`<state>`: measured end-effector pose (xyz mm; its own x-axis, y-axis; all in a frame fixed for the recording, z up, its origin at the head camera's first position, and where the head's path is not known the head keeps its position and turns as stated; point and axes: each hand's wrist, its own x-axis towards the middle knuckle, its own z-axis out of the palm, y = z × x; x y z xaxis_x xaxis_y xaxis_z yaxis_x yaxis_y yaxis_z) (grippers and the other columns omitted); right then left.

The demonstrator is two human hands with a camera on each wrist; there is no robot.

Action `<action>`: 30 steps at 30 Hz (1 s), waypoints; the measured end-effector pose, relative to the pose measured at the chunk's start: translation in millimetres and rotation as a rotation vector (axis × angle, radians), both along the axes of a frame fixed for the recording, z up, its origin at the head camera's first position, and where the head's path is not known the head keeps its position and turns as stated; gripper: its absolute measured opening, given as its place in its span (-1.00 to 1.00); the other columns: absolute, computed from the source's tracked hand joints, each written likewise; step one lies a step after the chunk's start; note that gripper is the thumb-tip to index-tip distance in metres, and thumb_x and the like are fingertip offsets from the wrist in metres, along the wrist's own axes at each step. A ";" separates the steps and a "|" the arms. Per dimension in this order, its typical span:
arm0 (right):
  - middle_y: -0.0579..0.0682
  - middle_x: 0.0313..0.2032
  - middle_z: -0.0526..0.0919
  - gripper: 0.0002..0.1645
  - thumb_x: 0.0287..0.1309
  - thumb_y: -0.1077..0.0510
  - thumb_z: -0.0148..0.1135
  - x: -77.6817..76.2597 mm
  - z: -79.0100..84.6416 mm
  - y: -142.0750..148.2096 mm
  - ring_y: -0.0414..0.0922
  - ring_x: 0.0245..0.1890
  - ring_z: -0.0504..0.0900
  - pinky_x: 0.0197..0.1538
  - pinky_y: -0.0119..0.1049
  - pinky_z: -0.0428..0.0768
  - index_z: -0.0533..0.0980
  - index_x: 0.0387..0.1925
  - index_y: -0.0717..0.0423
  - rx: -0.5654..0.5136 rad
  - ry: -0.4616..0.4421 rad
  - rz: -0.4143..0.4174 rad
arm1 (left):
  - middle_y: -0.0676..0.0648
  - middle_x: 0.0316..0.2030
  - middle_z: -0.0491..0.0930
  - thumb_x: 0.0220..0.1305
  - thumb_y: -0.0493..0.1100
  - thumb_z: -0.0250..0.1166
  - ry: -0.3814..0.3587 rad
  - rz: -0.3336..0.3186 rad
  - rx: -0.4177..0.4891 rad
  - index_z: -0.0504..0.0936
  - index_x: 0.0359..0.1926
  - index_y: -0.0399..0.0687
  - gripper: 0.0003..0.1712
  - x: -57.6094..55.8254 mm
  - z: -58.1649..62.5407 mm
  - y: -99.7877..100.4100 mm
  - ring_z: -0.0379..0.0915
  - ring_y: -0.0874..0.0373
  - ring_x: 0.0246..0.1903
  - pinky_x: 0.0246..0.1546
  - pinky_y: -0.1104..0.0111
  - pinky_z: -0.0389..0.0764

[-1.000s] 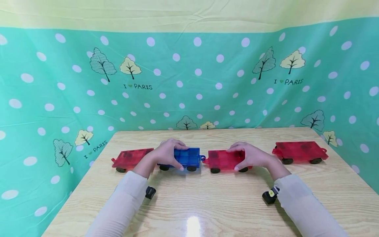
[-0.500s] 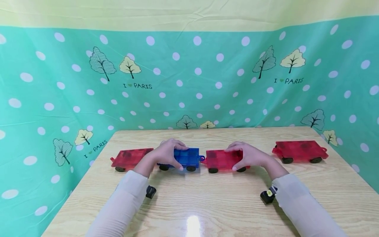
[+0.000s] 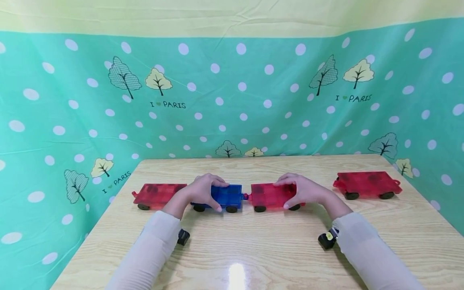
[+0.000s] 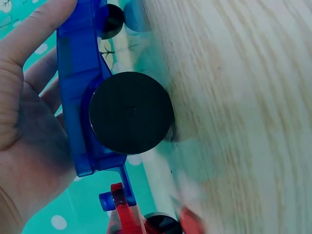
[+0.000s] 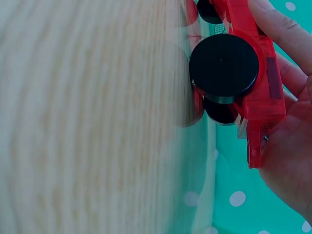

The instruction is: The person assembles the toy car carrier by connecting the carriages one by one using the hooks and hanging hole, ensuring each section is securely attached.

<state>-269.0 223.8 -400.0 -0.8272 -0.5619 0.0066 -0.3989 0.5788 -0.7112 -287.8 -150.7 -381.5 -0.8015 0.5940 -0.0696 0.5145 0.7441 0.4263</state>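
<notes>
My left hand [image 3: 206, 191] grips a translucent blue toy train car [image 3: 228, 197] across its bed, thumb on the near side, fingers on the far side. In the left wrist view the blue car [image 4: 80, 97] has a hitch joined to a red one behind it. My right hand [image 3: 303, 191] holds a red toy train car [image 3: 266, 193] the same way. Between the two held cars, the blue ring and red hitch overlap. The right wrist view shows the held red car [image 5: 265, 92] with a red hitch loop at its free end.
A second red car [image 3: 367, 184] stands apart at the right of the wooden table [image 3: 253, 249]. Behind the blue car, the left red car [image 3: 159, 195] is lined up with it. A dotted curtain [image 3: 217, 92] hangs behind the table.
The blue car has come down and slightly left, its ring now lower over the red hitch. The held red car has shifted left with my right hand. The left red car has moved slightly left.
</notes>
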 end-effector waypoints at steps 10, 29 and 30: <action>0.10 0.22 0.42 -0.17 -0.20 -0.03 0.62 0.5 -1.1 0.7 0.14 0.27 0.29 0.25 0.11 0.34 0.55 0.19 0.05 -0.006 0.024 0.006 | -0.01 0.24 0.47 -0.26 0.10 0.66 -0.031 0.020 0.040 0.55 0.26 0.15 -0.06 2.5 -2.9 -5.4 0.21 -0.07 0.31 0.22 -0.04 0.35; -0.02 0.24 0.47 -0.31 -0.09 0.11 0.57 15.2 12.1 10.6 0.11 0.33 0.26 0.21 0.24 0.35 0.56 0.16 -0.03 -0.144 0.106 -0.083 | -0.03 0.23 0.47 -0.30 0.03 0.69 -0.078 0.077 0.082 0.55 0.24 0.20 -0.06 3.0 -3.5 -18.6 0.39 -0.01 0.14 0.08 0.04 0.50; -0.02 0.24 0.47 -0.32 -0.07 0.12 0.56 16.1 12.9 11.9 0.11 0.34 0.26 0.20 0.25 0.35 0.56 0.16 -0.04 -0.152 0.104 -0.086 | -0.02 0.23 0.47 -0.30 0.03 0.69 -0.079 0.079 0.082 0.55 0.24 0.21 -0.06 2.9 -3.9 -19.0 0.39 -0.01 0.14 0.08 0.05 0.50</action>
